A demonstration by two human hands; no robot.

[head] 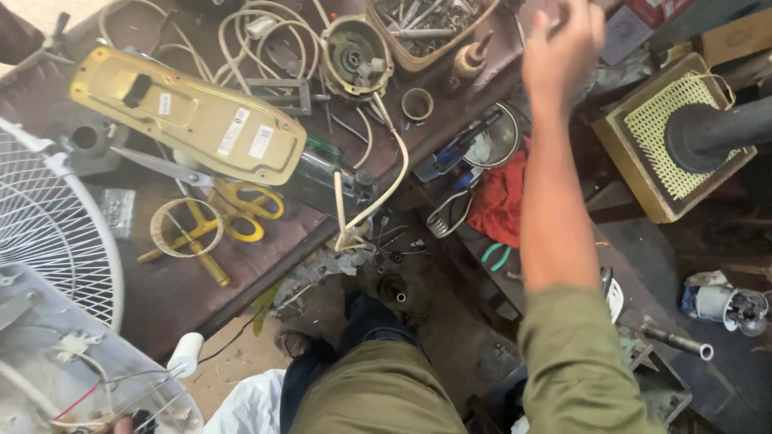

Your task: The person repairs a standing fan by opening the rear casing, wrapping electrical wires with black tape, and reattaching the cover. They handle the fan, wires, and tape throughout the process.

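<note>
While we look down over the cluttered dark counter (pixel 265 241), our right hand (pixel 563 44) is stretched far out at the top of the view, the bare forearm running up from an olive-green sleeve (pixel 579 362). The hand is blurred and partly cut by the frame edge, so we cannot tell how far its fingers are spread or whether it has hold of anything; it seems to hang just beside the open box of grey metal parts (pixel 426 28). Our left hand is out of sight.

Near the reaching hand, a small brown wooden-handled tool (pixel 470 56) stands at the box's corner, and a round motor housing with a cream cable (pixel 354 56) lies left of it. Below the forearm a crumpled red cloth (pixel 503 197) rests beside a shiny round metal lid (pixel 494 137). Farther left on the counter lie a long yellow plastic cover plate (pixel 189 116), a pair of yellow-handled scissors (pixel 233 209) and a white wire fan guard (pixel 48 217). To the right stands a yellow mesh-topped square box (pixel 671 141).
</note>
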